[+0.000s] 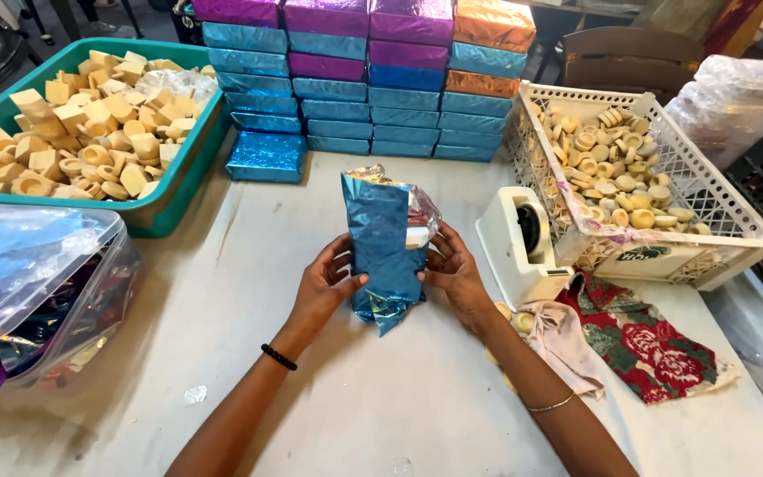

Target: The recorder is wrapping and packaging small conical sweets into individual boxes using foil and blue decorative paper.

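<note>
The box [388,247] stands on end in the middle of the table [381,397], half wrapped in shiny blue foil. The left hand [327,284] pinches the foil at its 9 o'clock side with thumb and fingers closed on it. The right hand [452,269] presses flat on the 3 o'clock side, fingers bent around the edge. The box looks light and stiff, but the foil looks thin, slippery and easy to tear, so the firm sides are the best place to hold. Loose foil sticks out at the bottom.

At 3 o'clock, just beside the right hand, sits a white tape holder [523,243]. Past it is a white basket [708,203] of round pale pieces. A flowered cloth [655,344] lies at 4 o'clock. At 12 o'clock wrapped boxes [373,79] are stacked high. At 10 o'clock is a green tub [178,190] of pale blocks. At 8 o'clock lies a clear bag [37,283] of foil sheets. Nothing blocks the hands.
</note>
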